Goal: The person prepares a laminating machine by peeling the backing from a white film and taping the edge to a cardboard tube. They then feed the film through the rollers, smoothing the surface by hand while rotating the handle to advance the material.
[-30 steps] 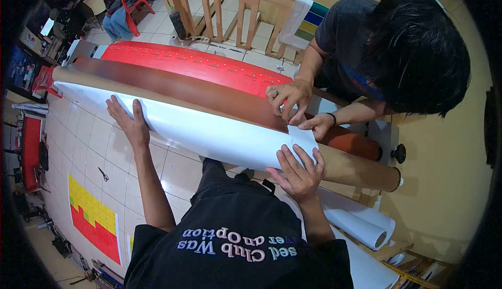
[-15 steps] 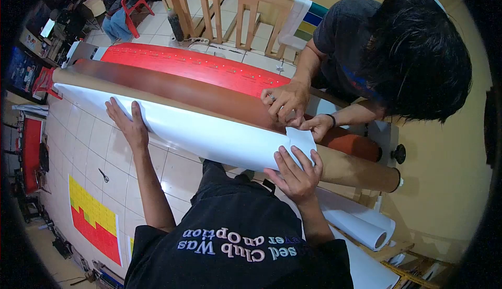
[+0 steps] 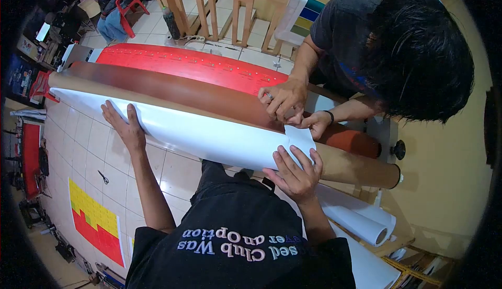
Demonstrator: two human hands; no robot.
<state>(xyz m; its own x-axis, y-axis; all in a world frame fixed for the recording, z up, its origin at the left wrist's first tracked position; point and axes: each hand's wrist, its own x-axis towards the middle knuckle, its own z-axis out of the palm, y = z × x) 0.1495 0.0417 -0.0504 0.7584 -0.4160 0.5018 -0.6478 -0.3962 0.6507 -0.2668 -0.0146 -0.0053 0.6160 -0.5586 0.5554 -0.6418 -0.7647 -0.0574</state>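
A long white sheet (image 3: pixel 209 135) lies along a brown cardboard roll (image 3: pixel 361 169). Toward its left end, my left hand (image 3: pixel 127 127) rests flat on the sheet with thumb and fingers apart. My right hand (image 3: pixel 297 174) lies with spread fingers on the sheet's right end, just below a raised white flap (image 3: pixel 299 138). Two hands of another person (image 3: pixel 290 103) are at the upper edge of that flap; what is between their fingers is too small to tell. Behind the cardboard roll runs a dark reddish-brown roller (image 3: pixel 209 98).
Past the roller is a red printed sheet (image 3: pixel 183 61), with a wooden railing (image 3: pixel 235 1) beyond it. White rolls (image 3: pixel 361 221) lie at lower right. Scissors (image 3: pixel 103 177) and a yellow-and-red print (image 3: pixel 97 221) are on the tiled floor. The other person leans in from upper right.
The view has shifted slightly. My hands stay in nearly the same places on the sheet, and the other person's fingers have moved a little at the flap.
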